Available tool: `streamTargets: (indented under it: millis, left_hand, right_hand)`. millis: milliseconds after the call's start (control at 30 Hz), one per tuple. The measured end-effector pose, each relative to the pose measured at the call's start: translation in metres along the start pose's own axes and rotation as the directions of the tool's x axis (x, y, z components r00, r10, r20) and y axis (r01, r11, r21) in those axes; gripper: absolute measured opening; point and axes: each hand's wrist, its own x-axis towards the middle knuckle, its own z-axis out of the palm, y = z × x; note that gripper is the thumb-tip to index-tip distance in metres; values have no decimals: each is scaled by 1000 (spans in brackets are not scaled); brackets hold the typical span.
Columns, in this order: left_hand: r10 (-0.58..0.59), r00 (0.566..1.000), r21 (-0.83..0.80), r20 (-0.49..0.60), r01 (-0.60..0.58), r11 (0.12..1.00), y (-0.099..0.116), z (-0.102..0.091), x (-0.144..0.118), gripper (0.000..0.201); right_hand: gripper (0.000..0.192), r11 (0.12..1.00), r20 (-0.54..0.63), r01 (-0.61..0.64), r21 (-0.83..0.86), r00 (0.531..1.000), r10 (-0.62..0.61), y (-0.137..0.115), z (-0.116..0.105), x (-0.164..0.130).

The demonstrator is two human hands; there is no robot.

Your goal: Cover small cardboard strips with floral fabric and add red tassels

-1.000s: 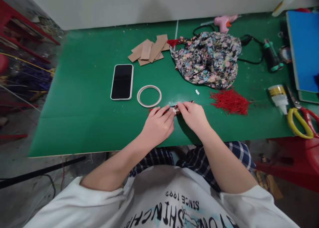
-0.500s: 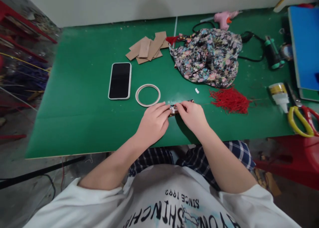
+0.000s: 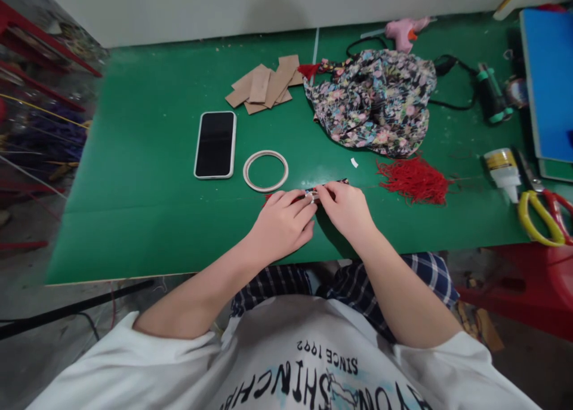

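Note:
My left hand and my right hand meet at the near middle of the green table. Between their fingertips they pinch a small flat piece wrapped in floral fabric, which lies low on the table; most of it is hidden under my fingers. A bit of red shows at its left end. A white ring lies just beyond my left hand. A heap of red tassel threads lies to the right of my right hand.
A phone lies left of the ring. Cardboard strips and bunched floral fabric sit farther back. A pink glue gun, a glue bottle, yellow-handled scissors and a blue board are at the right.
My hands stay on the small fabric piece; the left fingers shifted slightly along it. Nothing else on the table moved.

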Motion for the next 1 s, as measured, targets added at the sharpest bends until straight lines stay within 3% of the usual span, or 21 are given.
streamTargets:
  millis: [367,533,633,733,800,867,1000]
  left_hand:
    - [-38,999,23,2,38,999,1,1,-2,33]
    - [-41,999,25,15,41,999,2,0,-2,34]
    - [-45,998,19,32,44,999,3,-1,-1,35]
    - [-51,998,11,47,51,999,3,-1,-1,37]
    - [-56,997,8,50,55,998,3,0,-2,40]
    - [-58,997,3,46,58,998,3,0,-3,42]
    - [-75,996,-24,40,76,997,2,0,-3,45]
  right_hand:
    - [43,964,-110,28,-266,992,-60,-9,2,-6]
    - [46,958,-143,30,-286,987,-74,-7,-4,-6]
    - [44,959,-224,-16,-282,973,-50,0,-14,-6]
    - [31,989,-283,27,-145,957,-68,10,-24,-7]
    - [25,988,-222,129,-83,964,-145,14,-28,-9]
    - [29,965,-87,252,-71,962,-258,14,-28,-12]
    - [33,920,113,378,-104,923,-367,10,-24,-16]
